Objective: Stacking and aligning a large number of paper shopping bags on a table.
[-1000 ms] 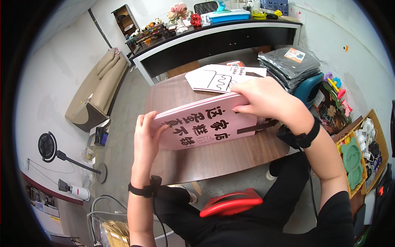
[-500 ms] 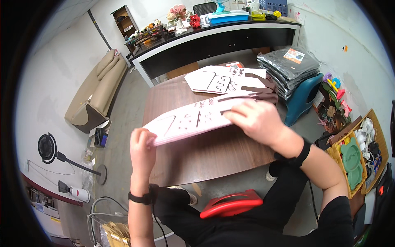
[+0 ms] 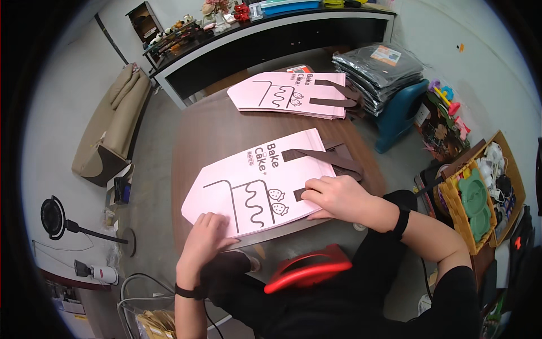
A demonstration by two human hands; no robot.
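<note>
A flat pink tote bag (image 3: 248, 192), printed with a cake drawing and fitted with brown strap handles (image 3: 333, 158), lies on the near part of the brown wooden table (image 3: 197, 135). More bags may lie under it; its edge looks layered. My left hand (image 3: 209, 240) grips the near left edge, fingers on top and thumb by the rim. At the near right edge, beside a handle's end, my right hand (image 3: 339, 199) has its fingers over the bag and its thumb low at the side. A matching pile of pink bags (image 3: 288, 96) sits farther back.
Plastic-wrapped dark packages (image 3: 384, 70) are stacked on a teal chair (image 3: 401, 116) at the table's far right. A red seat-like object (image 3: 307, 268) is between my legs. Wicker baskets (image 3: 480, 198) stand at right, a black desk (image 3: 271, 51) beyond, a beige sofa (image 3: 113, 124) at left.
The near bag was held up and tilted between both hands; now it lies face up on the table. Both hands have come down and nearer to me. The view has shifted.
</note>
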